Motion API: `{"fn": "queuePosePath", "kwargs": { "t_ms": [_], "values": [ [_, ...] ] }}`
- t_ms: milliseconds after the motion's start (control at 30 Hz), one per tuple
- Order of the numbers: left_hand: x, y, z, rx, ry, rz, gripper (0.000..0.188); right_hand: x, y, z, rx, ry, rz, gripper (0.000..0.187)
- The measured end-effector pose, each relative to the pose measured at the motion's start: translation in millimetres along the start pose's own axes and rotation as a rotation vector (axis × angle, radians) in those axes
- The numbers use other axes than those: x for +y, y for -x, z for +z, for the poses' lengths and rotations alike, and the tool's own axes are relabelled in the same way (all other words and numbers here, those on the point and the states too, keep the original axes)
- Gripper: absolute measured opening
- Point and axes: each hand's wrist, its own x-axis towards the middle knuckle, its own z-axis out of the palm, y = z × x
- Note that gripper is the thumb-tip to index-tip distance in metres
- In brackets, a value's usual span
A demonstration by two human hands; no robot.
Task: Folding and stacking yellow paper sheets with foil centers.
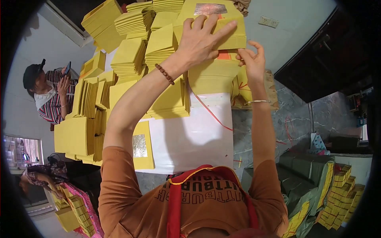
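At far left, a person in a striped top (53,104) holds up a phone (68,68). Below, a pink patterned wrapping (90,201) borders small yellow bundles (81,212) packed in rows; bag or loose cloth, it's impossible to tell. Another person's arm (51,186) reaches in there.

Onto the white table (194,146), and it's crowded: folded yellow papers (71,136) pile along its left side, more heaps running up to the far end. Near the wearer lies a flat yellow piece with a silver panel (139,146).

Now the action! The left hand (198,39), beaded bracelet at the wrist, lies spread across the top of the yellow stack (212,77) at the table's far end, fingers apart, pressing rather than clasping. A red cord (210,111) trails off the stack. The right hand (252,59) is at that stack's right edge, thumb and forefinger curled near the paper; whether they pinch it, no telling.

Further right, dark green sheeting (305,168) encloses yellow contents, visible along its open edges, and beside it red-tied yellow bundles (337,198) sit piled up.
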Motion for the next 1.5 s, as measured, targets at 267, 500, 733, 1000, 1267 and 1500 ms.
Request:
{"fn": "queuePosePath", "kwargs": {
  "t_ms": [267,500,733,1000,1267,1500],
  "values": [
    [-17,-17,-4,0.111,0.033,-0.013,0.095,-13,-48,-2,-0.272,-0.728,0.448,0.057],
    [-32,-30,-7,0.181,-0.122,0.286,0.077,-8,-98,38,-0.39,-0.779,0.24,0.06],
    [-41,-43,-75,0.379,-0.571,0.645,0.058,-1,-136,20,-0.541,-0.924,0.252,0.055],
    [61,64,-155,0.554,-0.954,0.613,0.051,-57,139,29,-0.7,-1.056,0.231,0.052],
    [133,147,-196,0.249,-0.28,0.643,0.047,-38,134,-38,-0.351,-0.889,0.341,0.059],
    [146,201,-145,0.049,1.705,-0.858,0.071,-7,190,-79,-0.332,-0.646,0.326,0.072]
  ]
}}
